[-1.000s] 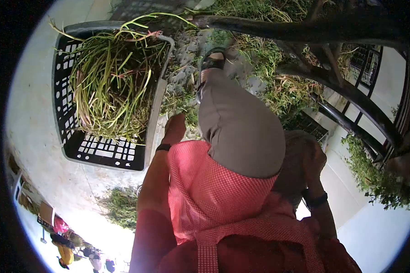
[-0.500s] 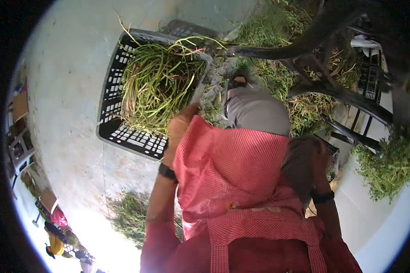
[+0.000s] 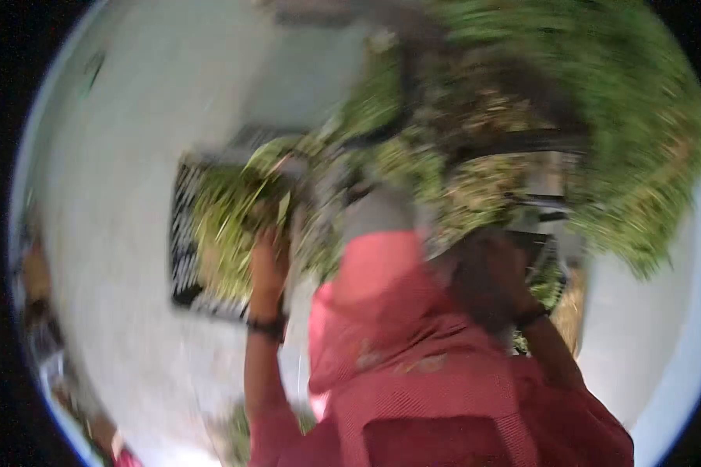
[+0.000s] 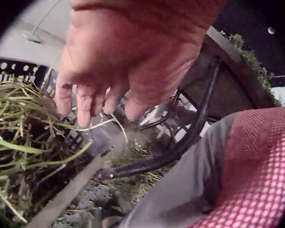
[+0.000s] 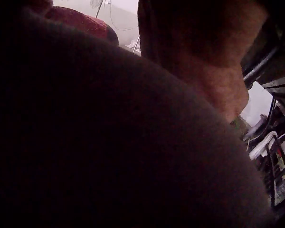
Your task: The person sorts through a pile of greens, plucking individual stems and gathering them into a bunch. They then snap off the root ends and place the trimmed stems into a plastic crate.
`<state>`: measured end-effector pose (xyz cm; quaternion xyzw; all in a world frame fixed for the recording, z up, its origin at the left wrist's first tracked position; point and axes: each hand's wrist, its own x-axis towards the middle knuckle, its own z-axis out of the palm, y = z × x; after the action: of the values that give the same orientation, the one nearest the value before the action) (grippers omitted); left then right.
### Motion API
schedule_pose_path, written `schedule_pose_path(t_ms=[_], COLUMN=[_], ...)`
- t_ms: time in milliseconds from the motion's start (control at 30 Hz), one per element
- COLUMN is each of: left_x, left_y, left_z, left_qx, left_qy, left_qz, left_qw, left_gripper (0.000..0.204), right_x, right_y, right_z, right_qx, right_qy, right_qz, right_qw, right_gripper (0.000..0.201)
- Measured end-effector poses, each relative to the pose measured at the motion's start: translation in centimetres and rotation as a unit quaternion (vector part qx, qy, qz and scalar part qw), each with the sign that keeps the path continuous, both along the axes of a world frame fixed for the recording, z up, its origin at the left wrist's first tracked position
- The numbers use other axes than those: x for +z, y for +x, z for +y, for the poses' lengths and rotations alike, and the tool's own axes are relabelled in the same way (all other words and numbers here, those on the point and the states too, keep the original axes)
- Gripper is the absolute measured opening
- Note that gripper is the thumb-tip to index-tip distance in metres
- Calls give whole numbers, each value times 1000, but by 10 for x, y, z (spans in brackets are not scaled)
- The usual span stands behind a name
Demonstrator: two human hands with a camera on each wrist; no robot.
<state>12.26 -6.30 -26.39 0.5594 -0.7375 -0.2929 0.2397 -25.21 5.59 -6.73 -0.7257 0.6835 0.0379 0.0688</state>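
A black slatted crate (image 3: 185,233) full of long green stems (image 3: 224,226) stands on the floor at the left of the head view. My left hand (image 3: 268,268) reaches over its near right side. In the left wrist view that hand (image 4: 128,61) hangs above the crate's rim (image 4: 69,190), fingers loosely bent downward and holding nothing, beside the stems (image 4: 28,133). My right hand (image 3: 502,268) rests on the dark-trousered knee in the head view; in the right wrist view the hand (image 5: 204,61) is dark, its fingers hidden behind the leg.
Cut greens (image 3: 483,194) lie strewn over the floor ahead. Curved black legs of furniture (image 4: 199,128) stand at the right of the crate. A large heap of greens (image 3: 646,156) is at the upper right, blurred. A red checked apron (image 3: 420,342) covers my lap.
The head view has shifted and blurred. My left hand has moved forward from beside the apron to over the crate's edge. My right hand has stayed by the knee.
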Motion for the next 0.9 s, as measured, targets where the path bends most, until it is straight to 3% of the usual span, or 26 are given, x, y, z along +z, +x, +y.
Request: schedule_pose_path(t_ms=[33, 67, 100, 133, 167, 200, 267, 333, 367, 400, 467, 567, 633, 700, 800, 867, 900], left_x=[26, 36, 42, 31, 73, 51, 113, 130, 141, 164, 184, 180, 182, 187, 185, 167, 170], left_y=[-19, -30, -35, -29, -42, -43, -57, -73, -79, -87, -101, -110, -112, -115, -120, -121, -125], left_z=[0, 5, 11, 10, 16, 22, 31, 41, 48, 50, 63, 72, 72, 73, 76, 75, 75], left_qx=[8, 1, 29, -27, 9, 51, -54, -86, -91, -172, -189, -260, -261, -256, -249, -242, -252], left_qy=[97, 76, 141, 87, 195, 172, 47, 20, 73, -32, -24, -39, -51, -62, -48, -129, -126], left_qz=[5, 41, 180, 109, 201, 274, 126, 217, 253, 181, 150, 93, 96, 101, 62, 44, 29], left_qw=[995, 996, 973, 990, 960, 945, 989, 972, 960, 968, 970, 960, 959, 959, 965, 961, 959], left_gripper=[37, 35, 33, 32, 30, 27, 22, 18, 15, 14, 14, 16, 17, 17, 15, 15, 17], right_x=[-63, -54, -46, -39, -30, -25, -18, -4, 11, 40, 80, 131, 174, 199, 225, 254, 258], right_y=[-62, -55, -43, -38, -38, -35, -29, -25, -25, -20, -30, -82, -119, -147, -179, -173, -177], right_z=[42, 36, 33, 32, 36, 38, 45, 52, 56, 55, 51, 35, 21, 7, -18, -35, -46], right_qx=[-250, -237, -218, -185, -199, -213, -228, -199, -206, -194, -191, -250, -318, -267, -247, -364, -363], right_qy=[77, 72, 14, -41, -64, -31, -12, -45, -61, -124, -210, -382, -434, -538, -575, -443, -449], right_qz=[-66, -29, -57, -83, -76, -120, -171, -195, -194, -227, -257, -176, -170, -195, -136, -354, -359], right_qw=[963, 968, 974, 978, 975, 969, 958, 959, 957, 946, 924, 872, 826, 775, 768, 739, 734], right_gripper=[33, 28, 25, 24, 24, 25, 25, 23, 23, 20, 17, 15, 17, 22, 27, 34, 34])
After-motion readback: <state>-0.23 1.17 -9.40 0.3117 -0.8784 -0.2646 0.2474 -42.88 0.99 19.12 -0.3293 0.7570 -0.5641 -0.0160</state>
